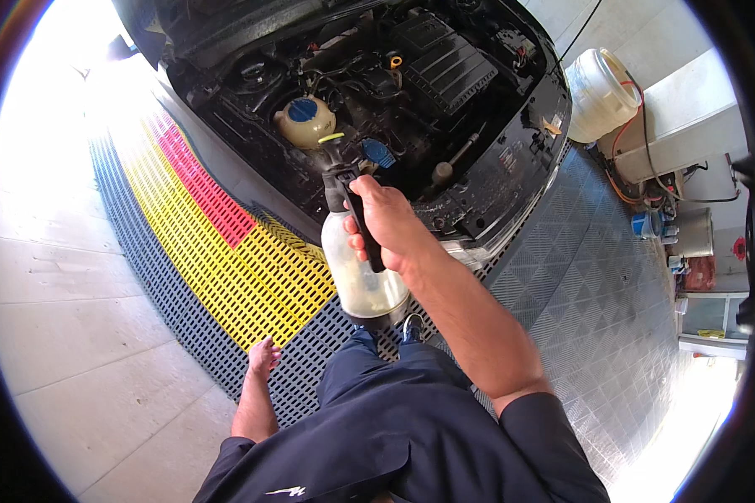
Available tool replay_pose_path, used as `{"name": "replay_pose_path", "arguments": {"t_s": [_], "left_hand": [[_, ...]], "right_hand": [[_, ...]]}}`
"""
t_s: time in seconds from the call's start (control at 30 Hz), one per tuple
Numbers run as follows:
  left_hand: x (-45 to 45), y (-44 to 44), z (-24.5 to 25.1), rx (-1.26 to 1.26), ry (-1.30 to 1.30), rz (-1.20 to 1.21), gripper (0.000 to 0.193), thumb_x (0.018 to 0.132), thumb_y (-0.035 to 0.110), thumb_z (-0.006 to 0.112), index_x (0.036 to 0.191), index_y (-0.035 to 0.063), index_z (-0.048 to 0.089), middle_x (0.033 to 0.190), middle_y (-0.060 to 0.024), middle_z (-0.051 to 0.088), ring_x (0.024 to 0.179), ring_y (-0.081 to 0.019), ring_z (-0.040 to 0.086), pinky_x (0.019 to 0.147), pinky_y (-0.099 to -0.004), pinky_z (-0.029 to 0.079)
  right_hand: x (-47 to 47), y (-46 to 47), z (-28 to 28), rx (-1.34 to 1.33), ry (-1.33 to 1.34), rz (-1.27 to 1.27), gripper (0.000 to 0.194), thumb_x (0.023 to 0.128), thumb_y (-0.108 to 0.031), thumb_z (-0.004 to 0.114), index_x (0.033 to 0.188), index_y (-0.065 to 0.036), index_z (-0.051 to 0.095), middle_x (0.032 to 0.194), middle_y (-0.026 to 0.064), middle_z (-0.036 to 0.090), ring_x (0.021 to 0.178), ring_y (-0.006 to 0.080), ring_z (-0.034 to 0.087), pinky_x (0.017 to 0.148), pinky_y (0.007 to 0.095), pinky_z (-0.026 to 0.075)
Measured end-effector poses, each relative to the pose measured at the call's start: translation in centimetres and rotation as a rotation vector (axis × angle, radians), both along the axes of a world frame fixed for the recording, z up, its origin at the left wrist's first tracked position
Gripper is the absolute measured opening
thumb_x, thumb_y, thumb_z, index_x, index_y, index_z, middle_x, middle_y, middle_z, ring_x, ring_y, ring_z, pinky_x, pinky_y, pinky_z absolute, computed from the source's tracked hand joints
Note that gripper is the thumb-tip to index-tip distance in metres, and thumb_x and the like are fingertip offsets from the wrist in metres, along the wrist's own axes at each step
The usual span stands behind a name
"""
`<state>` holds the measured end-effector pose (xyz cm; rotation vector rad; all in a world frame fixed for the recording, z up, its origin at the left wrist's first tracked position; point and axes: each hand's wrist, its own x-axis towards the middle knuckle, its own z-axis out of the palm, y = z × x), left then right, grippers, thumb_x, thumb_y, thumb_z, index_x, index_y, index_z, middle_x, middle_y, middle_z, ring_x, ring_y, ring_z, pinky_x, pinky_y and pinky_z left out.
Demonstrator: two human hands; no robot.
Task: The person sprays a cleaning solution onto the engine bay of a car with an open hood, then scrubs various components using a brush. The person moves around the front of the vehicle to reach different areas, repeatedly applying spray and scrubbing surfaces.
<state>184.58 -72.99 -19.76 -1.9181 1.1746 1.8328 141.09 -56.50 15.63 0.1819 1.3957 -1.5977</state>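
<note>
My right hand (384, 220) grips the black handle of a pump sprayer (358, 251) with a translucent bottle and a yellow-green nozzle tip. The sprayer is upright over the front edge of a car's open engine bay (365, 94). Just beyond its nozzle are a coolant expansion tank (306, 129) with a blue cap and another blue cap (377, 153). A black ribbed plastic engine cover (450, 63) lies farther right. My left hand (264, 356) hangs low at my left side, fingers partly curled, touching nothing that I can see; whether it is closed is unclear.
Yellow, red and grey slotted floor tiles (226, 276) run along the car's left side. Past the front bumper at right stand a white plastic drum (594, 97) with hoses, a metal bucket (692, 231) and a shelf unit (711, 317). The raised hood (226, 25) is at the top.
</note>
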Motion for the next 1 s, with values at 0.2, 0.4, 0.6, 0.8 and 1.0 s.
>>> {"name": "replay_pose_path", "arguments": {"t_s": [0.2, 0.4, 0.6, 0.8, 1.0], "left_hand": [[-2.5, 1.2, 3.7, -0.035, 0.055, 0.003, 0.037, 0.098, 0.041, 0.063, 0.121, 0.0117, 0.061, 0.094, -0.0045, 0.068, 0.07, -0.0135, 0.062, 0.063, -0.0304, 0.048], [-12.2, 4.5, 16.6, -0.04, 0.497, 0.003, 0.052, 0.106, 0.051, 0.045, 0.134, 0.0089, 0.058, 0.125, -0.0087, 0.068, 0.105, -0.0191, 0.065, 0.088, -0.0355, 0.049], [-15.8, 2.5, 22.7, 0.063, 0.802, 0.411, 0.051, 0.1, 0.055, 0.054, 0.114, 0.0069, 0.062, 0.113, -0.008, 0.067, 0.106, -0.023, 0.06, 0.095, -0.042, 0.045], [-13.1, -6.6, 21.8, 0.078, 0.581, 0.467, 0.034, 0.101, 0.038, 0.058, 0.116, 0.0075, 0.058, 0.107, -0.0052, 0.063, 0.089, -0.0197, 0.058, 0.077, -0.0334, 0.047], [-15.1, -19.8, 22.9, 0.129, 0.623, 0.178, 0.02, 0.102, 0.022, 0.061, 0.116, 0.0083, 0.062, 0.101, -0.0017, 0.065, 0.086, -0.0162, 0.058, 0.073, -0.0287, 0.046]], "right_hand": [[4.9, -1.7, -0.1, -0.198, -0.084, -0.613, 0.04, 0.103, -0.043, 0.043, 0.081, -0.009, 0.047, 0.059, 0.003, 0.047, 0.042, 0.0151, 0.044, 0.04, 0.0313, 0.038], [7.9, -5.0, -0.1, -0.482, -0.045, -0.537, 0.052, 0.105, -0.048, 0.042, 0.067, -0.012, 0.043, 0.053, 0.0001, 0.043, 0.043, 0.0129, 0.044, 0.042, 0.0294, 0.037], [10.0, -12.5, -2.8, -0.28, 0.162, -0.692, 0.034, 0.102, -0.036, 0.049, 0.083, -0.009, 0.044, 0.061, 0.0033, 0.047, 0.045, 0.0136, 0.047, 0.043, 0.03, 0.041], [12.0, -18.7, -2.4, -0.245, -0.015, -0.664, 0.037, 0.102, -0.039, 0.045, 0.083, -0.008, 0.045, 0.061, 0.0048, 0.048, 0.045, 0.0161, 0.048, 0.045, 0.0324, 0.042], [13.5, -27.8, -0.2, -0.328, 0.189, -0.844, 0.045, 0.105, -0.033, 0.04, 0.068, -0.009, 0.047, 0.055, 0.0032, 0.048, 0.044, 0.0138, 0.046, 0.042, 0.0298, 0.039]]}}
